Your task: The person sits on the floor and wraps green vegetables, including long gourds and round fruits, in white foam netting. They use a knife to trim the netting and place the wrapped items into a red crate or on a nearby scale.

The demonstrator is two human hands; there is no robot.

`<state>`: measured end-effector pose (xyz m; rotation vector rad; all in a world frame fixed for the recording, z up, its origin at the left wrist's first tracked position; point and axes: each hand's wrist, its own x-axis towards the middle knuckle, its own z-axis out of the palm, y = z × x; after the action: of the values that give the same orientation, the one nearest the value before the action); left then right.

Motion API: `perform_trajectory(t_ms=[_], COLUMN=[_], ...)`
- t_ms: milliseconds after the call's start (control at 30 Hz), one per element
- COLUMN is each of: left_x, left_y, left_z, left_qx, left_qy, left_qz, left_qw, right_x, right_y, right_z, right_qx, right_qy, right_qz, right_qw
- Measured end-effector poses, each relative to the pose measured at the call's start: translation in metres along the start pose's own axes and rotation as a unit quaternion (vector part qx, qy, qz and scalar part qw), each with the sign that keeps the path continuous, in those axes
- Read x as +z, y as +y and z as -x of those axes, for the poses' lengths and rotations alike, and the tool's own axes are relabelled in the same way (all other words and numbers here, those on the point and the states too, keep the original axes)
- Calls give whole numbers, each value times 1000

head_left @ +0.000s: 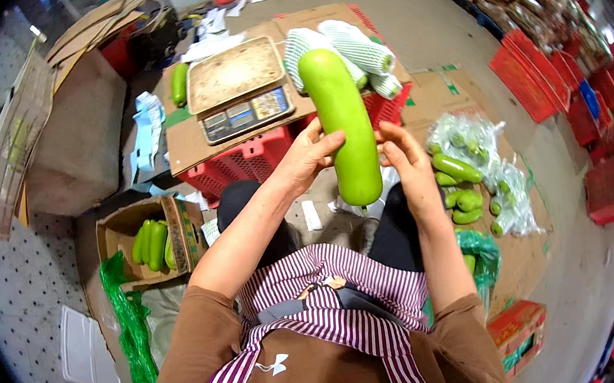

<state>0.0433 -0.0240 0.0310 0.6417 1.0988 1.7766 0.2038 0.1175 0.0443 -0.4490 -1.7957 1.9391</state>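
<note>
A long, pale green bottle gourd (342, 124) is held upright in front of me, wider at its lower end. Its left side rests in my left hand (311, 157), the thumb across the front and the other fingers partly hidden behind. Beside the gourd's right edge is my right hand (409, 166), fingers bent and apart; whether the fingertips touch the skin I cannot tell. Just beyond the gourd, several gourds in white foam net sleeves (359, 45) lie on the cardboard-topped stand (190, 148). A digital scale (235, 76) with a stained, bare pan stands to their left.
Another green gourd (180, 84) lies left of the scale. A cardboard box (113, 230) at my left holds several gourds. To my right, more gourds (456, 167) and clear plastic bags (514, 200) lie on cardboard. Red crates (527, 75) stand farther right.
</note>
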Motion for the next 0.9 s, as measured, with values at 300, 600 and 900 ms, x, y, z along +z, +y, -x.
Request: perform_trajectory(t_ms=[300,600,900], left_x=[-59,-88,-101], left_y=[23,5,15], left_z=[10,20,19], left_qx=[96,97,235], left_qy=[29,171,197], left_qz=[59,104,-39], left_qw=[993,975,951], right_x=[65,94,56], right_y=[57,56,146], right_z=[0,-31,-178], right_qx=[63,-221,-126], right_qy=[-107,-21,93], right_qz=[-160,308,526], right_qw=[979,925,836])
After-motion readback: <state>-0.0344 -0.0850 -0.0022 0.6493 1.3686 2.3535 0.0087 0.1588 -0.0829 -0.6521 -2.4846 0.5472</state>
